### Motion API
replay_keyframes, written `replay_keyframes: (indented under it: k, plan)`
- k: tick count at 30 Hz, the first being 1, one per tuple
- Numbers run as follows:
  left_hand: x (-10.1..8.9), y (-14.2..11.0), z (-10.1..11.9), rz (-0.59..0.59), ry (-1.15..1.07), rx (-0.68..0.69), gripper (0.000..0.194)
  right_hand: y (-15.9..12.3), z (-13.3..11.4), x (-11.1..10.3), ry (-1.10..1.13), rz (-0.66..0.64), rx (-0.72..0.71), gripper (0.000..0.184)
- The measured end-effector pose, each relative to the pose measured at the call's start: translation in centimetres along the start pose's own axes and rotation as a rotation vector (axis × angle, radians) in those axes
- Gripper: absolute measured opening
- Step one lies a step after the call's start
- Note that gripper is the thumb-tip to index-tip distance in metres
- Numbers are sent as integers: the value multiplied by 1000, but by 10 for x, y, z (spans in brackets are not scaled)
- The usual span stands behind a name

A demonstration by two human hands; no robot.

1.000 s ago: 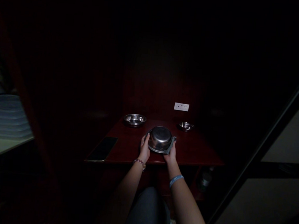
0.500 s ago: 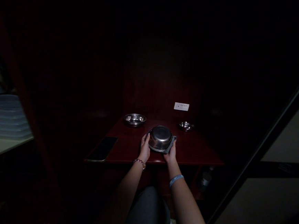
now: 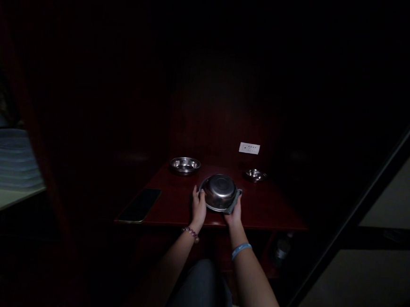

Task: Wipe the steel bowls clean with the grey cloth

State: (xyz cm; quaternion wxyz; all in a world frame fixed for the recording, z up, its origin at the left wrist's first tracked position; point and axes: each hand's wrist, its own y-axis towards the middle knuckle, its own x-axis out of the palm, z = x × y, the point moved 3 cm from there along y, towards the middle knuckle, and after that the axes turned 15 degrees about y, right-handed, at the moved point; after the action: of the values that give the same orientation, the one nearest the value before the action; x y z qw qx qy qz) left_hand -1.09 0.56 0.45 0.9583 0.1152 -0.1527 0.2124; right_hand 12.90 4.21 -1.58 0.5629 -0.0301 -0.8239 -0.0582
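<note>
A shiny metal bowl (image 3: 219,190) is upside down between my two hands, its base facing up, over the front part of the dark red desk (image 3: 264,208). My left hand (image 3: 199,207) grips the bowl's left rim, thumb and fingers about the edge. On the other side, my right hand (image 3: 235,212) is closed on a grey cloth (image 3: 235,202) that is pressed against the bowl's right side. Fingertips under the rim are hidden.
A wide metal dish (image 3: 185,165) stands at the back left, a smaller metal bowl (image 3: 255,175) at the back right. A phone (image 3: 140,206) lies along the left edge. A socket (image 3: 249,148) is on the back wall; a bottle (image 3: 281,250) stands below the desktop.
The bowl has tilted and turned slightly in my hands. My left fingers have shifted on its rim, some lifting outward a little. The cloth stays at the right side.
</note>
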Motion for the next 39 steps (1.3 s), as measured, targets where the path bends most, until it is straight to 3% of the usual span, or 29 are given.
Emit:
replay_keyframes:
  k: [2,3,5,7,9,12,15,18,22,27,33,36,39]
  plan:
    - [-14,-10,16,-26,145,111,53,0,0,0,18,-3,9,50]
    - [-23,-15,26,-49,250,229,56,0,0,0,22,-1,11,50]
    - [-42,-19,46,-9,500,439,60,-1,-1,0,23,7,3,51]
    - [-63,-15,57,47,806,554,65,-1,-1,0,22,17,-7,51]
    - [-83,-3,60,102,1039,578,70,-2,-2,0,30,14,-3,52]
    - [-109,17,52,147,1238,480,79,-2,-1,0,48,17,14,52]
    - [-118,26,45,148,1317,448,85,-2,-2,-1,49,32,7,51]
    - [-108,18,45,135,1313,557,82,-1,-2,-2,50,42,1,51]
    - [-77,1,41,40,1382,646,72,-2,-3,-1,48,27,5,49]
    - [-43,2,18,-141,1291,376,67,-3,-3,1,59,51,17,51]
    - [-12,22,-1,-168,674,110,64,0,-3,2,80,29,4,51]
    - [-2,23,-8,-121,520,100,42,0,-2,3,64,6,-3,53]
    - [1,18,-10,-108,470,202,29,-2,-1,5,45,-21,-4,53]
